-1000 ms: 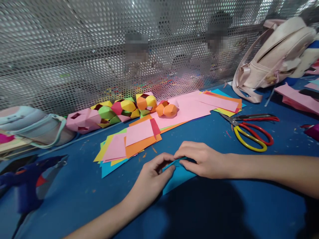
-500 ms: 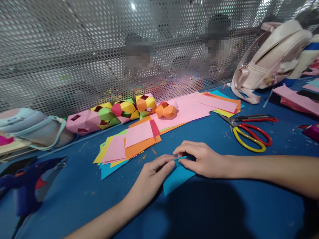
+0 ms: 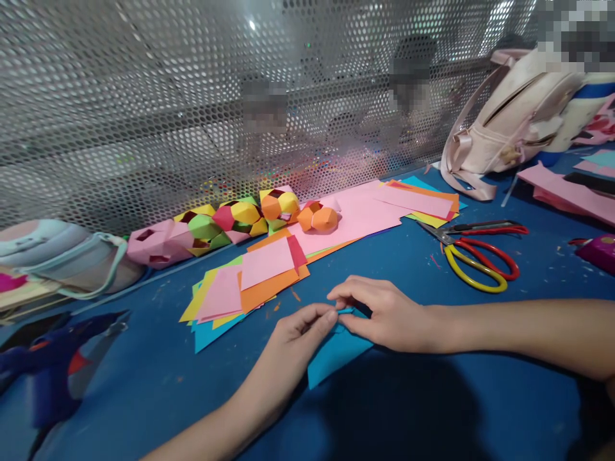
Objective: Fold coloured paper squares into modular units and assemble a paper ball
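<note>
A blue sheet of paper (image 3: 339, 355) lies low over the table between my hands, its far edge folded over. My left hand (image 3: 307, 330) pinches the left part of that fold between thumb and fingers. On the other side, my right hand (image 3: 377, 314) has its thumb and bent fingers on the fold, close to the left fingertips. Part of the crease is hidden under the fingers. Just beyond the left hand are stacked coloured paper sheets (image 3: 266, 262), pink, orange, yellow and blue.
Folded paper balls (image 3: 240, 218) line the mesh partition (image 3: 192, 115). Scissors with red and yellow handles (image 3: 475, 266) lie to the right, by another red-handled tool. A blue glue gun (image 3: 52, 365) rests at left. A pale backpack (image 3: 514, 121) and a round pouch (image 3: 62, 256) stand behind.
Both hands have shifted slightly towards me with the blue paper. The folded strip at its far edge looks flatter and narrower. The camera view has moved a little.
</note>
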Demonstrator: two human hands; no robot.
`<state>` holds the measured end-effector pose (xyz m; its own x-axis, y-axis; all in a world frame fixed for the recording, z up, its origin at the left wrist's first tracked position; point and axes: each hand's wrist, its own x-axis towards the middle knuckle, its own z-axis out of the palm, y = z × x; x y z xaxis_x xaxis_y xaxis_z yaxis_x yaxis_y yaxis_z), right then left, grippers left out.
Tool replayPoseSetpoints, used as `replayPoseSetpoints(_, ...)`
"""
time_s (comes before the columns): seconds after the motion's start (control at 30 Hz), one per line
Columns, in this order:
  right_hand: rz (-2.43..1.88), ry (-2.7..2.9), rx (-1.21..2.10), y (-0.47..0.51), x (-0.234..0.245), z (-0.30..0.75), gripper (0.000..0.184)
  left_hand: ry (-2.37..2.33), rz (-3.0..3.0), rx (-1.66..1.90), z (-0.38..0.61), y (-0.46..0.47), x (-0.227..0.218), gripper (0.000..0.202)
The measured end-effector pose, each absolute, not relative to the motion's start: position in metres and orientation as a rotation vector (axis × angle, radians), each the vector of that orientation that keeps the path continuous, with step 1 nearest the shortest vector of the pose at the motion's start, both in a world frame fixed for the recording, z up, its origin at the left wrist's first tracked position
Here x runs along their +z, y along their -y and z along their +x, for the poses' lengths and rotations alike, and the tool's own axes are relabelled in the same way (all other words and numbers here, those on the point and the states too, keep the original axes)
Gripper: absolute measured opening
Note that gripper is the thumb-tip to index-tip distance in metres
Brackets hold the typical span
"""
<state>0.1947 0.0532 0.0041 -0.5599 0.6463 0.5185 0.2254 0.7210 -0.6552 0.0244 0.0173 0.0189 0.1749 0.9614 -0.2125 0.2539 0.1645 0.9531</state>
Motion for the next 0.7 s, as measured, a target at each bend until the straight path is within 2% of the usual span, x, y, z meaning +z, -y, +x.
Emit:
replayPoseSetpoints(0.23,-0.805,2.094,0.876,-0.052,0.009,0.197,0.024,-1.336,1.067,0.853,0.024,-0.021,0.021,0.023)
replayPoseSetpoints(0.47,-1.061,1.906,1.292,-0.056,0.016,0.198,0.007,-1.291,0.993,0.879,0.021,-0.023,0.018,0.023)
replayPoseSetpoints(0.7,-1.073,1.883,1.318,-0.057,0.016,0.198,0.007,-1.347,1.1,0.862,0.018,-0.023,0.016,0.022)
